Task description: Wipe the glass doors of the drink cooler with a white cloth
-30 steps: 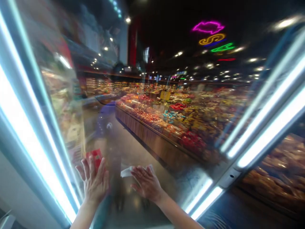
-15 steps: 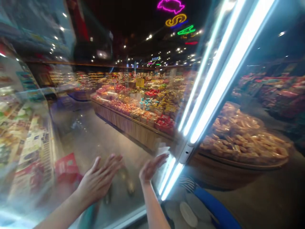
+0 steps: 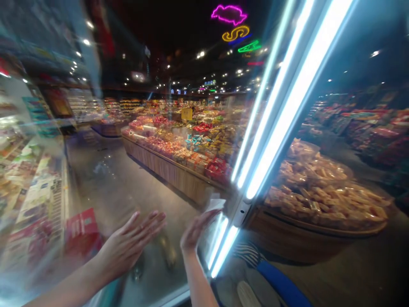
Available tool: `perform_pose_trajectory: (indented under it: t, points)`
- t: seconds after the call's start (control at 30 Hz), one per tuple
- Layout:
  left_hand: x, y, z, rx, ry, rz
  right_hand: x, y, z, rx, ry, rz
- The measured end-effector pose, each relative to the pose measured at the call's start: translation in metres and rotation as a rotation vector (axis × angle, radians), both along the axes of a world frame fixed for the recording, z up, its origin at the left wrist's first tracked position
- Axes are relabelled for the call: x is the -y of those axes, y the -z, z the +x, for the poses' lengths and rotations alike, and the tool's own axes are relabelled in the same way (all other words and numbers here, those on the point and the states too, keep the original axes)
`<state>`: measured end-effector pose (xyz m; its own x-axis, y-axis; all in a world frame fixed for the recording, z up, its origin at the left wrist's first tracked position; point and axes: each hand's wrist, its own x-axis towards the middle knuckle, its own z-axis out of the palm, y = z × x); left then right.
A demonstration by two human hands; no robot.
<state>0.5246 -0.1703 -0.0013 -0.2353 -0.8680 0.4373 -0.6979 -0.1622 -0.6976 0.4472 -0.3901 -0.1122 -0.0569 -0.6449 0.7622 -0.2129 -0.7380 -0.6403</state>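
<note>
My left hand (image 3: 132,241) reaches forward at the lower middle, its fingers stretched out and nearly together, with nothing in it. Just right of it is my right hand (image 3: 193,232), bent at the wrist, its fingers extended towards a bright light strip (image 3: 220,245) on a metal frame (image 3: 239,211). A small white piece (image 3: 215,204), perhaps paper or a label, shows by the right fingertips; I cannot tell whether they touch it. A clear, reflecting pane seems to lie around both hands, but contact with it cannot be made out.
A long wooden display (image 3: 166,170) of wrapped goods stands ahead. Bagged snacks fill a rounded bin (image 3: 319,226) at the right. Packed goods (image 3: 35,204) and a red box (image 3: 82,228) show at the left. A blue curved edge (image 3: 281,283) is at the lower right.
Both hands have shifted slightly left in the view, keeping much the same pose. The light strips and metal frame have also moved left and a little down.
</note>
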Motion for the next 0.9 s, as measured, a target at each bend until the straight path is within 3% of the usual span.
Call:
perform_pose_trajectory:
  t: [0.1, 0.2, 0.27, 0.33, 0.43, 0.5, 0.53, 0.67, 0.73, 0.83, 0.9]
  points:
    - [-0.006, -0.002, 0.003, 0.029, 0.012, 0.016, -0.018, -0.043, 0.002, -0.137, -0.144, -0.236]
    - [-0.017, -0.011, 0.008, 0.04, 0.002, -0.007, 0.007, -0.114, -0.012, -0.175, -0.134, -0.386]
    - [-0.027, -0.022, 0.01, 0.02, -0.025, -0.052, 0.025, -0.148, -0.024, -0.162, -0.082, -0.392]
    - [-0.039, -0.035, 0.013, -0.016, -0.075, -0.147, 0.03, -0.154, -0.031, -0.236, -0.135, -0.597]
    - [-0.06, -0.06, 0.017, -0.099, -0.175, -0.35, 0.022, -0.143, -0.032, -0.426, -0.363, -1.184]
    - [-0.073, -0.08, 0.02, -0.133, -0.215, -0.468, 0.022, -0.161, -0.026, -0.481, -0.415, -1.392]
    - [-0.079, -0.092, 0.022, -0.137, -0.222, -0.511, 0.023, -0.183, -0.023, -0.466, -0.385, -1.386]
    - [-0.099, -0.137, 0.028, -0.155, -0.204, -0.62, 0.022, -0.291, -0.014, -0.295, -0.162, -1.135]
    - [-0.106, -0.153, 0.03, -0.167, -0.185, -0.651, 0.013, -0.314, -0.009, -0.31, -0.141, -1.281]
    - [-0.114, -0.165, 0.035, -0.112, -0.156, -0.623, 0.0, -0.322, 0.002, -0.408, -0.216, -1.761]
    - [-0.117, -0.168, 0.037, -0.048, -0.148, -0.58, -0.005, -0.345, 0.008, -0.431, -0.206, -1.819]
